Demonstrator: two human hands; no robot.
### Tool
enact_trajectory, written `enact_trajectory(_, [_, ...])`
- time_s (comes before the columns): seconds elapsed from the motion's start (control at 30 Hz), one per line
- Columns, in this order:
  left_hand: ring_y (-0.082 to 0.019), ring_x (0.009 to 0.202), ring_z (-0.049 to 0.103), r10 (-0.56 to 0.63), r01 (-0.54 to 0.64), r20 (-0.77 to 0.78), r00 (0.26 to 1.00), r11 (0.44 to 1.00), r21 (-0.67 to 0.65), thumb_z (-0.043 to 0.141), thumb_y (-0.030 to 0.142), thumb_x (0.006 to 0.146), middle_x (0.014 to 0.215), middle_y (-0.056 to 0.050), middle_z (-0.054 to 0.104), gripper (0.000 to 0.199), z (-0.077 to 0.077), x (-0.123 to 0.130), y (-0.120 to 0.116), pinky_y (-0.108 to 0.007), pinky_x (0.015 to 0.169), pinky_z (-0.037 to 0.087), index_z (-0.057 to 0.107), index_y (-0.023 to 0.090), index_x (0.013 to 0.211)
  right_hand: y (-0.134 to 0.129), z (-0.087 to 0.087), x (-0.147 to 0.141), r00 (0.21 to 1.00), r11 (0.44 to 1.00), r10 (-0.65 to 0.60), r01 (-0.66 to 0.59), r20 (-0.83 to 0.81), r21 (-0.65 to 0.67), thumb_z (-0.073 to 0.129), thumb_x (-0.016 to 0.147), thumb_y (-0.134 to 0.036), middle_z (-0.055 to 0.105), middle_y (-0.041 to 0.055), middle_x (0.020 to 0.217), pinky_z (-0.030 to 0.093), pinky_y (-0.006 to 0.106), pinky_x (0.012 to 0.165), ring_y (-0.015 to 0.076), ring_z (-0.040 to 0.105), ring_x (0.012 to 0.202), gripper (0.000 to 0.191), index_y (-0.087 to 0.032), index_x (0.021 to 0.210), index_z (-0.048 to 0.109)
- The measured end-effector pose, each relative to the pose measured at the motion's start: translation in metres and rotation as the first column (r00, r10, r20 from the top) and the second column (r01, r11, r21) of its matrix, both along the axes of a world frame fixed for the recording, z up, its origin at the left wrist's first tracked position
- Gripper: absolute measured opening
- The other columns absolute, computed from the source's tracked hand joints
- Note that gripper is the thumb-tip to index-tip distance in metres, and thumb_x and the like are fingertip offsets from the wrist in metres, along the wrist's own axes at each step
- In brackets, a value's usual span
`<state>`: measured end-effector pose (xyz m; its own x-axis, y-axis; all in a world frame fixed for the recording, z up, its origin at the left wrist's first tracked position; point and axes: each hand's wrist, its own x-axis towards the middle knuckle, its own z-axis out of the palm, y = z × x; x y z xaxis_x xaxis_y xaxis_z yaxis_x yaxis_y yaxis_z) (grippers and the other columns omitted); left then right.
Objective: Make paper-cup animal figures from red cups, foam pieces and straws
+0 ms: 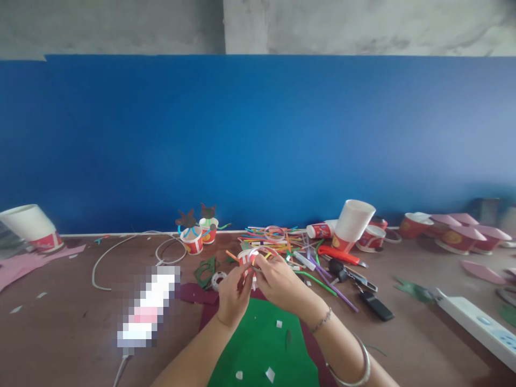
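Observation:
My left hand (234,298) and my right hand (280,282) together hold a small red-and-white paper cup (245,258) above a green felt sheet (262,344). The fingers of my right hand pinch the cup's rim, where a thin coloured strip crosses it. My left fingers grip the cup's lower side, hiding part of it. Small white scraps (270,374) lie on the felt. A heap of coloured plastic straws (270,236) lies just beyond my hands.
A red utility knife (338,255), a black phone (377,306) and a white power strip (475,328) lie to the right. Decorated cups (191,240) stand at the back, before a blue wall (258,140). A white cable (121,263) curves across the brown table (48,333).

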<state>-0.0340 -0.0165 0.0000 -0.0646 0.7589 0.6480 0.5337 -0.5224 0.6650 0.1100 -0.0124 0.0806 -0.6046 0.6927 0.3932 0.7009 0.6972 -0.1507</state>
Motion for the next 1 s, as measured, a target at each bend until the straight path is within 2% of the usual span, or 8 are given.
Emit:
enact_trajectory(0.07, [-0.014, 0.066, 0.061, 0.006, -0.005, -0.007, 1.000, 0.999, 0.032, 0.048, 0.030, 0.087, 0.079, -0.006, 0.068, 0.024, 0.001, 0.000, 0.000, -0.024, 0.063, 0.046, 0.065, 0.017, 0.099, 0.001, -0.001, -0.001, 1.000, 1.000, 0.000, 0.000, -0.004, 0.018, 0.035, 0.083, -0.007, 0.055, -0.0006, 0.063, 0.035, 0.036, 0.085, 0.0174, 0.051, 0.064, 0.015, -0.017, 0.088, 0.044])
enact_trajectory(0.27, [-0.012, 0.056, 0.058, 0.054, -0.054, -0.013, 0.998, 0.998, 0.037, 0.049, 0.027, 0.086, 0.069, -0.003, 0.067, 0.019, 0.006, 0.000, 0.000, -0.022, 0.056, 0.044, 0.065, 0.017, 0.086, 0.002, -0.004, -0.003, 0.998, 0.998, -0.057, 0.057, -0.002, 0.016, 0.033, 0.087, -0.011, 0.056, -0.0001, 0.060, 0.035, 0.034, 0.079, 0.0162, 0.050, 0.058, 0.015, -0.017, 0.082, 0.046])
enact_trajectory(0.53, [-0.011, 0.052, 0.057, 0.077, -0.072, -0.046, 0.996, 0.992, 0.104, 0.047, 0.024, 0.085, 0.059, -0.001, 0.063, 0.017, 0.010, 0.001, -0.002, -0.021, 0.054, 0.043, 0.062, 0.016, 0.080, 0.003, -0.008, -0.008, 0.980, 0.996, -0.089, 0.092, -0.177, 0.007, 0.044, 0.077, -0.012, 0.049, -0.0033, 0.053, 0.033, 0.028, 0.072, 0.0130, 0.044, 0.054, 0.010, -0.019, 0.070, 0.048])
enact_trajectory(0.6, [-0.012, 0.054, 0.059, 0.066, -0.061, -0.039, 0.997, 0.989, 0.132, 0.047, 0.022, 0.085, 0.061, -0.001, 0.064, 0.016, 0.011, 0.001, -0.003, -0.021, 0.054, 0.043, 0.061, 0.016, 0.080, 0.003, -0.010, -0.009, 0.969, 0.996, -0.087, 0.081, -0.232, -0.034, 0.045, 0.074, -0.011, 0.047, -0.0048, 0.051, 0.032, 0.026, 0.067, 0.0116, 0.041, 0.051, 0.010, -0.019, 0.069, 0.047])
enact_trajectory(0.77, [-0.012, 0.057, 0.059, 0.052, -0.047, -0.030, 0.998, 0.988, 0.149, 0.046, 0.020, 0.085, 0.064, -0.002, 0.064, 0.013, 0.011, 0.000, -0.004, -0.021, 0.055, 0.044, 0.058, 0.017, 0.080, 0.003, -0.010, -0.012, 0.932, 0.965, -0.143, 0.056, -0.334, -0.256, 0.043, 0.076, -0.015, 0.040, -0.0069, 0.045, 0.025, 0.021, 0.049, 0.0089, 0.034, 0.043, 0.015, -0.019, 0.062, 0.046])
enact_trajectory(0.83, [-0.012, 0.056, 0.058, 0.051, -0.048, -0.016, 0.999, 0.987, 0.154, 0.046, 0.021, 0.085, 0.063, -0.002, 0.062, 0.013, 0.008, -0.001, -0.004, -0.021, 0.055, 0.043, 0.057, 0.017, 0.080, 0.007, -0.007, -0.007, 0.930, 0.971, -0.179, 0.114, -0.321, -0.211, 0.043, 0.078, -0.017, 0.043, -0.0064, 0.046, 0.027, 0.021, 0.052, 0.0093, 0.037, 0.044, 0.015, -0.019, 0.065, 0.049])
enact_trajectory(0.9, [-0.013, 0.058, 0.058, 0.046, -0.049, 0.027, 0.999, 0.989, 0.141, 0.045, 0.022, 0.085, 0.065, -0.002, 0.061, 0.013, 0.005, -0.002, -0.003, -0.022, 0.056, 0.043, 0.056, 0.017, 0.080, 0.013, -0.003, 0.004, 0.924, 0.967, -0.255, 0.240, -0.284, -0.087, 0.044, 0.078, -0.017, 0.051, -0.0041, 0.049, 0.031, 0.024, 0.062, 0.0115, 0.045, 0.049, 0.012, -0.018, 0.070, 0.053])
enact_trajectory(1.0, [-0.015, 0.069, 0.059, 0.026, -0.033, 0.127, 0.992, 0.998, 0.057, 0.043, 0.026, 0.087, 0.076, -0.005, 0.063, 0.017, 0.003, -0.001, 0.000, -0.024, 0.062, 0.045, 0.057, 0.017, 0.087, 0.026, -0.001, 0.025, 0.873, 0.894, -0.448, 0.443, -0.191, -0.071, 0.043, 0.081, -0.018, 0.063, 0.0010, 0.059, 0.032, 0.027, 0.070, 0.0159, 0.057, 0.061, 0.015, -0.017, 0.082, 0.058])
